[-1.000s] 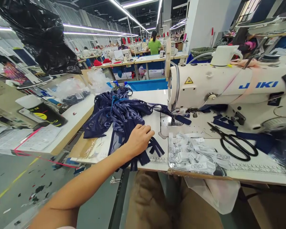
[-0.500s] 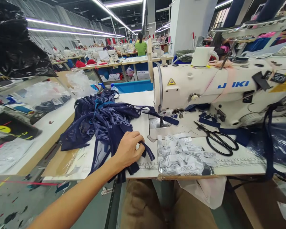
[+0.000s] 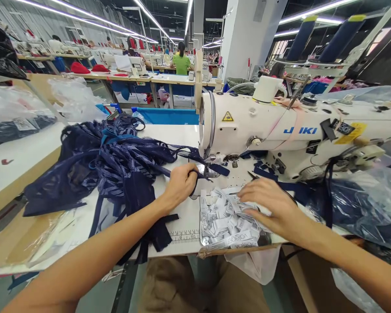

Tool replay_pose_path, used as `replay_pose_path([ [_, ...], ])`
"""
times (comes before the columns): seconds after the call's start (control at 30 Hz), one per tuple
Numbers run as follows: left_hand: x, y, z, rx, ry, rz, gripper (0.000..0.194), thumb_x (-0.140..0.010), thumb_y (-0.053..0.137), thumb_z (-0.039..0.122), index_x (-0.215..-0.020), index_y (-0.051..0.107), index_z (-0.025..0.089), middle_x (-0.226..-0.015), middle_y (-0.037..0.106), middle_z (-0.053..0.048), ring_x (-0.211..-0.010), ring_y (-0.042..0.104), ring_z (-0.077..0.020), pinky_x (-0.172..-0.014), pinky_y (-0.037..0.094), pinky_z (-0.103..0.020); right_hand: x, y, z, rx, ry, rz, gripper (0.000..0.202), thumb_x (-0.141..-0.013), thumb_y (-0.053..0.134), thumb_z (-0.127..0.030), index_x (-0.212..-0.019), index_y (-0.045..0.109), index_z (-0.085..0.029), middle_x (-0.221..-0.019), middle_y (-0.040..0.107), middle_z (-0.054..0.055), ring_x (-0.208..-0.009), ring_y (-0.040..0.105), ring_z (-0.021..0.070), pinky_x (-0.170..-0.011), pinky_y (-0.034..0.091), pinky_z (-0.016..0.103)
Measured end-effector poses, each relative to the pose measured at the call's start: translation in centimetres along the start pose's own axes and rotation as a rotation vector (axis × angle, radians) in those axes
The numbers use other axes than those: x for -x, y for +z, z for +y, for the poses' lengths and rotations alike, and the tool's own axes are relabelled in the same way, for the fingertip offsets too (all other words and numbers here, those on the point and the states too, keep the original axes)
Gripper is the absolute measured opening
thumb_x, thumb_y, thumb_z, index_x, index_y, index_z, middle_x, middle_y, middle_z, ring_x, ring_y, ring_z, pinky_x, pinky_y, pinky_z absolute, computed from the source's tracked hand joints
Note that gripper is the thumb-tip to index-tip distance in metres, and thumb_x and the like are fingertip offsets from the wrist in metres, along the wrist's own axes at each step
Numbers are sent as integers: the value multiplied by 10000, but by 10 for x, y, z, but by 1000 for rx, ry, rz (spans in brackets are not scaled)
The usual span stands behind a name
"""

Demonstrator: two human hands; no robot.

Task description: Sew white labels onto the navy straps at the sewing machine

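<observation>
My left hand [image 3: 180, 184] is closed on the end of a navy fabric strap [image 3: 163, 171], just in front of the needle area of the sewing machine [image 3: 241, 124]. The strap runs back into a tangled bundle of navy mesh garment pieces [image 3: 127, 152] on the left of the table. Over a metal tray heaped with white printed labels [image 3: 226, 219], my right hand [image 3: 270, 204] hovers with fingers stretched and thumb apart. It appears to hold nothing. Black scissors lie mostly hidden behind that hand; only a blade tip shows.
Navy fabric scraps [image 3: 263, 170] lie beneath the machine arm. Plastic-bagged navy fabric [image 3: 358, 208] sits at the right, and a clear bag [image 3: 257, 263] hangs below the table edge. Thread cones [image 3: 301, 39] stand at upper right. A person in green [image 3: 181, 63] sits farther back.
My left hand has moved up toward the needle area, drawing a strap along. My right hand has come into view over the labels and covers most of the scissors. The view has shifted right.
</observation>
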State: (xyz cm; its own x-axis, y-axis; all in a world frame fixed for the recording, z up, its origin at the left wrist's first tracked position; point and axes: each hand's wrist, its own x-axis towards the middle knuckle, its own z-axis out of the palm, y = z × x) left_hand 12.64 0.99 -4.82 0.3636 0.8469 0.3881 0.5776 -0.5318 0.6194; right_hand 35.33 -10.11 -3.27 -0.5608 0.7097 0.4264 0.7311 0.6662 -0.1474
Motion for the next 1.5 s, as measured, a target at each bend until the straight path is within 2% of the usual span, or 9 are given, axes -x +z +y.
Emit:
replay_pose_path([
  [0.17,-18,26,-10,246,-98,-72,160,-676,377,197,-580,500,163,-482,428,43,-486,420,-102,-496,324,-217,-2,25,4,3,40,-98,86,-826,523,-197,-903,557,-177,-890,650,53,-948,535,198,-938,316,448],
  [0.3,-13,38,-12,439,-209,-186,194,-689,460,287,-546,459,156,-450,374,59,-426,355,-70,-423,271,-191,0,30,9,-48,36,-42,158,-863,427,-140,-820,567,-199,-800,652,24,-829,570,154,-945,313,436],
  [0.4,-8,34,-13,472,-223,-200,257,-685,527,348,-537,459,149,-463,384,58,-421,336,-54,-407,252,-180,3,24,14,-126,110,100,141,-857,431,-148,-823,555,-206,-796,646,22,-799,574,149,-929,336,414],
  [0.53,-4,19,-10,554,-275,-201,345,-657,594,394,-498,394,161,-435,323,74,-379,301,-37,-378,223,-175,4,14,24,-320,462,311,125,-834,469,-278,-761,540,-205,-750,613,21,-735,563,160,-724,436,309],
  [0.67,3,4,0,652,-372,-230,317,-621,623,416,-542,463,154,-453,413,53,-386,380,-59,-383,279,-183,-6,16,22,-703,663,290,224,-774,526,-399,-682,534,-195,-698,587,12,-681,551,154,-662,443,281],
  [0.9,23,-12,25,734,-417,-247,290,-549,672,388,-573,562,120,-509,461,38,-483,379,-69,-475,289,-202,-40,29,-18,-1028,599,265,249,-729,581,-427,-667,553,-187,-1181,546,93,-1024,533,230,-870,392,362],
  [1.07,32,-15,36,739,-391,-245,250,-539,690,338,-542,577,115,-520,485,34,-532,393,-80,-538,298,-213,-60,34,-28,-890,522,289,201,-742,526,-373,-664,541,-188,-851,617,47,-861,555,192,-807,395,332],
  [1.17,35,-15,41,761,-377,-248,229,-529,703,318,-553,599,115,-549,522,26,-561,419,-89,-571,319,-214,-66,36,-26,-851,540,284,198,-717,507,-371,-646,514,-186,-617,527,-8,-651,517,152,-671,411,294],
  [1.5,38,-11,38,818,-408,-205,331,-615,628,448,-555,581,127,-545,480,20,-557,393,-98,-561,299,-226,-70,49,-26,-675,544,277,153,-743,431,-310,-648,465,-195,-634,492,-13,-621,460,131,-579,373,252],
])
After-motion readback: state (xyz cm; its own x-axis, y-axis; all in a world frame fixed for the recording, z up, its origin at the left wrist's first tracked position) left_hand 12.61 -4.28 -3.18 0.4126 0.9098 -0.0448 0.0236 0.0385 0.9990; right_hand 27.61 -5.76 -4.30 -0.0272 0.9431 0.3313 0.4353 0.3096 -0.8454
